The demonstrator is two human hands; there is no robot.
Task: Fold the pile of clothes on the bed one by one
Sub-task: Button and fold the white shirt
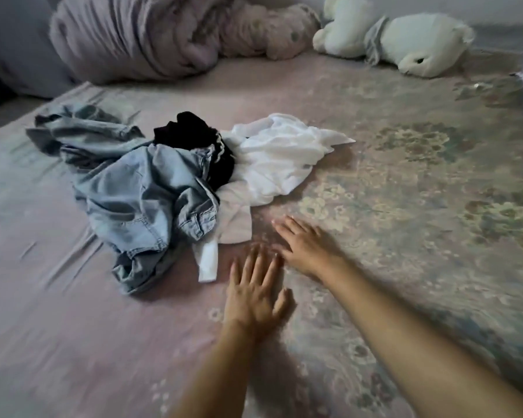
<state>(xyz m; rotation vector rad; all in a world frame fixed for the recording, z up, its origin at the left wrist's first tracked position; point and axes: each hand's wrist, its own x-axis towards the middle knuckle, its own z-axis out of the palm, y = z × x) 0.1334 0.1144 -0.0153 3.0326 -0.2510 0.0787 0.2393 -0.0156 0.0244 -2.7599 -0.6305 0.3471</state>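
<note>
1. Both hands lie flat on the bed sheet [390,122], fingers straight and spread, holding nothing: the left hand [255,292] sits just below the pile's near edge, the right hand [304,245] beside it, slightly further up.
2. Right of the hands a broad stretch of patterned sheet runs bare; left of the pile the plain pink sheet shows creases.
3. The pile of clothes [175,176] sits left of centre, crumpled: light blue denim [133,191] in heavy folds, a black garment [194,137] on top, a thin white garment [281,158] spilling right.
4. A white strip trails from the pile toward the left hand's fingers.
5. Far edge: a bunched lilac blanket [127,34] and a fluffy white plush toy [411,40].
</note>
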